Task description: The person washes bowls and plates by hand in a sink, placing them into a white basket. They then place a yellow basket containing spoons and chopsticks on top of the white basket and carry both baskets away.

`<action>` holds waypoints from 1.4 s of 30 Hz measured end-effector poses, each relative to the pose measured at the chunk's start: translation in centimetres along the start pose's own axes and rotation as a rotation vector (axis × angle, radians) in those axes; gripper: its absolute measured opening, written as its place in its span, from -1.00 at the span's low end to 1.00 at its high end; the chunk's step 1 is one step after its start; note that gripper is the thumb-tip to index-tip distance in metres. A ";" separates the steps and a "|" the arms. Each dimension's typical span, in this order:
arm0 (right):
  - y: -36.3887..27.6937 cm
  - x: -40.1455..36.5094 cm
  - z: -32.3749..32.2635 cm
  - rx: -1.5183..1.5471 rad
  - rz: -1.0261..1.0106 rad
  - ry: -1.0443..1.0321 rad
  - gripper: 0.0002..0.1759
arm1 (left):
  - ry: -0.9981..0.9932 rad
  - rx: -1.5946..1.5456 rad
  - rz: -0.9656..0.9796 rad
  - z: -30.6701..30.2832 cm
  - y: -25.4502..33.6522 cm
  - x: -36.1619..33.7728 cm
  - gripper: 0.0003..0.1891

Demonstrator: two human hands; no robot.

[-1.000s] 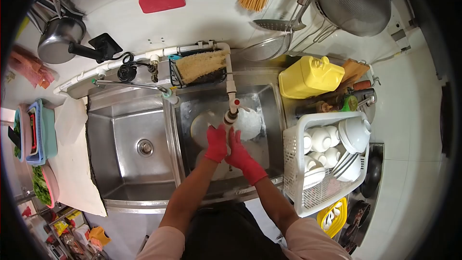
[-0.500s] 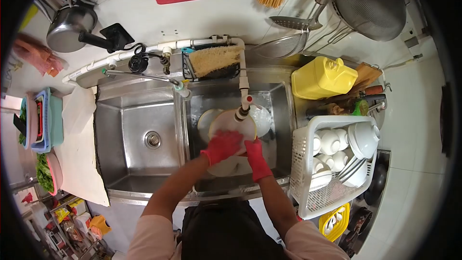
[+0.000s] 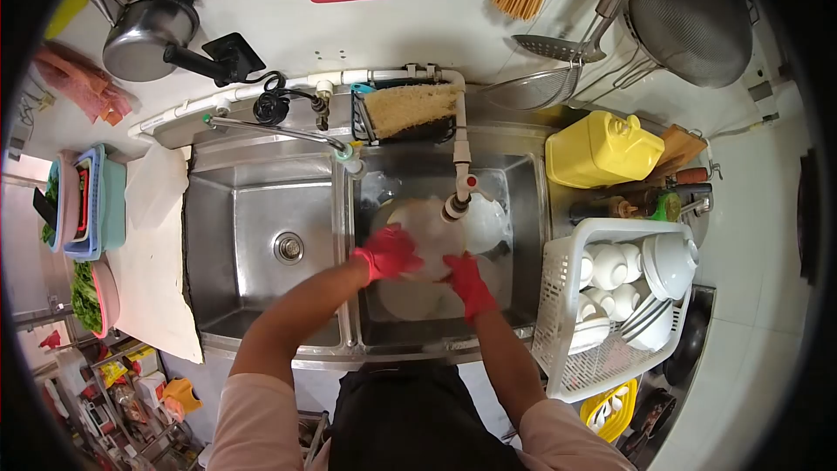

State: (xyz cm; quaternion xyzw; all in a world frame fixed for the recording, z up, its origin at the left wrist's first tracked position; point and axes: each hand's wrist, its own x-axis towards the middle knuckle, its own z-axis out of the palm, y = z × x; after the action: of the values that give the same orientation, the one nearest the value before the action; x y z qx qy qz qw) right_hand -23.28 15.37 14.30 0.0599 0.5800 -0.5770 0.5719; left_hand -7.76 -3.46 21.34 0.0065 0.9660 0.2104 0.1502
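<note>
Both my hands wear red rubber gloves over the right-hand basin. My right hand grips the near right rim of a white plate held under the faucet. My left hand is at the plate's left side, its fingers smeared by motion. I cannot make out whether it holds anything. More white plates lie in the sink below: one plate to the right, another plate nearer me, partly covered by the held one and my hands.
The left basin adjoins. To the right stand a white basket of bowls and a yellow jug. A loofah sits in a rack behind. Strainers, including a large strainer, hang on the wall.
My left hand has moved left across the plate to its left side. My right hand still holds the near right rim. The whole view has shifted slightly.
</note>
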 end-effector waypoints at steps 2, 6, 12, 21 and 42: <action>0.8 -1.6 1.5 0.024 0.061 -0.022 -0.52 | 0.278 0.009 -0.060 4.9 -3.9 1.2 -0.63; 2.1 -0.2 4.0 0.169 0.143 -0.107 -0.39 | 0.716 -0.178 -0.344 6.0 -1.4 5.8 -0.58; 0.7 3.0 0.9 -1.501 -0.727 -0.221 -0.50 | -0.115 -0.781 -0.377 2.9 0.7 4.6 -0.53; 4.3 6.9 -0.2 -0.645 -0.620 -0.042 -0.49 | 0.633 0.165 -0.259 7.0 -2.3 1.6 -0.77; -8.4 -17.8 0.5 -0.261 -0.592 0.317 -0.84 | 0.392 -1.114 -0.824 12.3 1.1 3.5 -0.18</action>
State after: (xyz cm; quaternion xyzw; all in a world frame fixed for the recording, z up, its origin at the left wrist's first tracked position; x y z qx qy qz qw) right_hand -23.12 22.78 32.56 -0.0957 0.7226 -0.6221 0.2858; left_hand -7.54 2.80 10.17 -0.4741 0.6482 0.5955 0.0223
